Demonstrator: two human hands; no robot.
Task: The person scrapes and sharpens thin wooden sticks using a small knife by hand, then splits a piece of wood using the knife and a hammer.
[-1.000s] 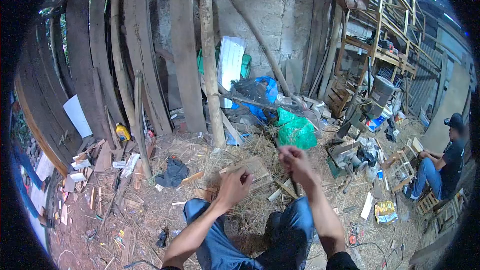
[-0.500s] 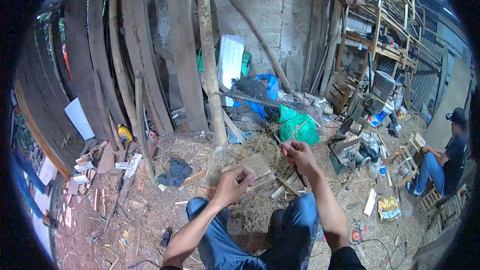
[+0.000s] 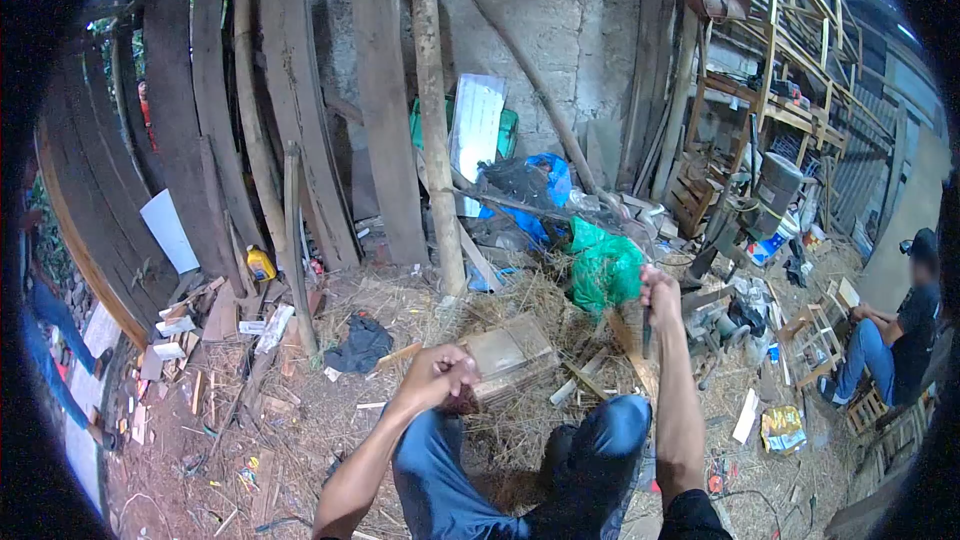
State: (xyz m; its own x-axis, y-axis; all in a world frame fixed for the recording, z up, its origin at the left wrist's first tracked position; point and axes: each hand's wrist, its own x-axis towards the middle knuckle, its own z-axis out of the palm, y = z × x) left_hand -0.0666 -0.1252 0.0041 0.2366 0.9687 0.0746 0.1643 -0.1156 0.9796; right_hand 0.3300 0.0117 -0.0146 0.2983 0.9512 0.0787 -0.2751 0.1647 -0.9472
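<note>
My right hand [image 3: 660,295] is raised in front of the green plastic bag [image 3: 603,265], its fingers closed. A slim dark tool [image 3: 647,342] sticks out below that fist; its kind is not clear. Over my left knee, my left hand [image 3: 440,375] has its fingers curled together, and whatever they may hold is too small to make out. Just past the left hand, a flat wooden block or board [image 3: 512,348] lies on the straw-covered ground. The two hands are well apart, either side of my knees.
A dark cloth [image 3: 360,342] and wood scraps lie to the left. Wooden posts [image 3: 432,120] and planks lean at the wall. A machine with a grey motor [image 3: 775,183] stands at the right, near a seated person [image 3: 900,315]. A yellow packet [image 3: 783,430] lies on the floor.
My right hand has moved right and slightly up, away from the left hand, with the dark tool. My left hand has shifted slightly left relative to the wooden block. The view has turned a little.
</note>
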